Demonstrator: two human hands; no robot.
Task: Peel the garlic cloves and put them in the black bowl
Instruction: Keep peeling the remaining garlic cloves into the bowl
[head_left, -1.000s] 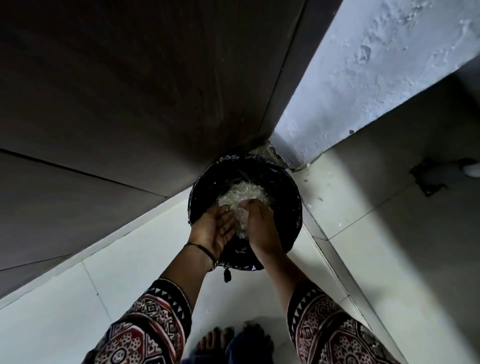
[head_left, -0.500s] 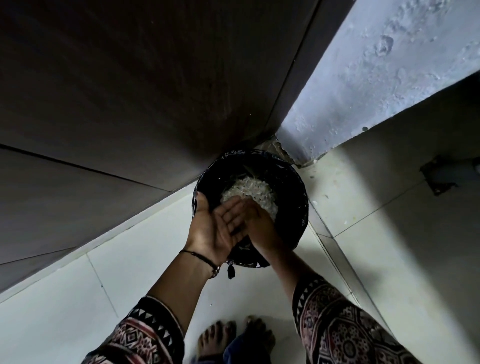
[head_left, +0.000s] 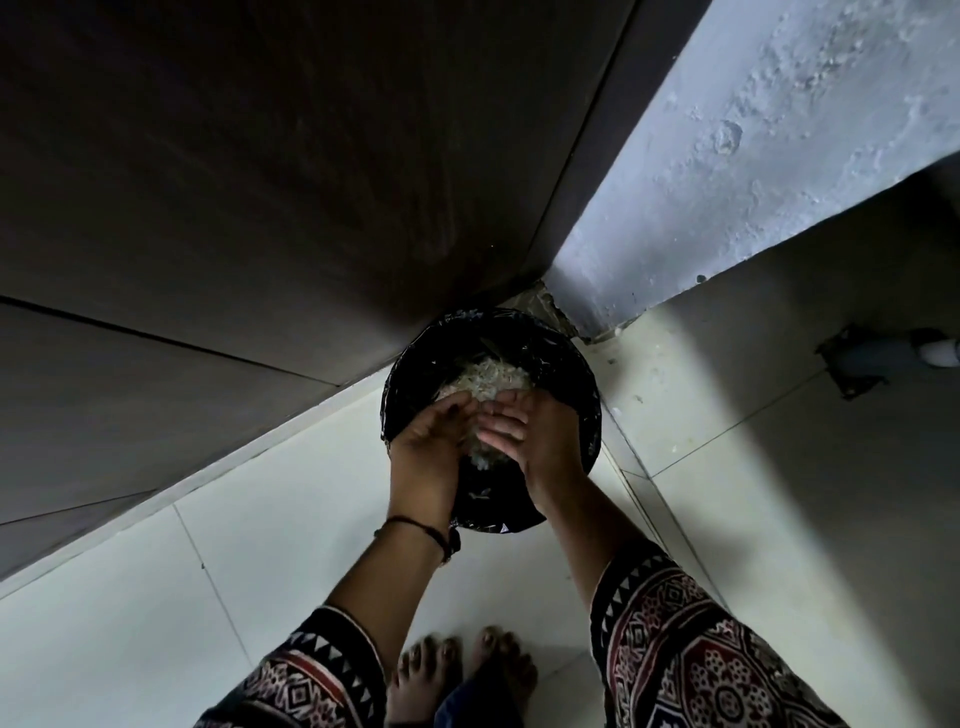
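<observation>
- Pale, papery garlic skins (head_left: 491, 382) are heaped inside a black lined bin (head_left: 566, 364). A few scraps sit between the two palms.
- The left hand (head_left: 434, 434) and right hand (head_left: 540, 436) hover over the bin with palms facing. The fingers are straight and clasp nothing.
- A thread bracelet (head_left: 415, 527) circles the left wrist.
- Below the hands, bare feet (head_left: 452, 675) stand on pale floor tiles (head_left: 156, 597).
- Beyond the hands are a dark cabinet (head_left: 260, 182) and a grey wall (head_left: 753, 156).

Both hands forward, side by side.
Left hand (head_left: 434, 436) and right hand (head_left: 543, 439): fingers uncurled, tips nearly touching.
</observation>
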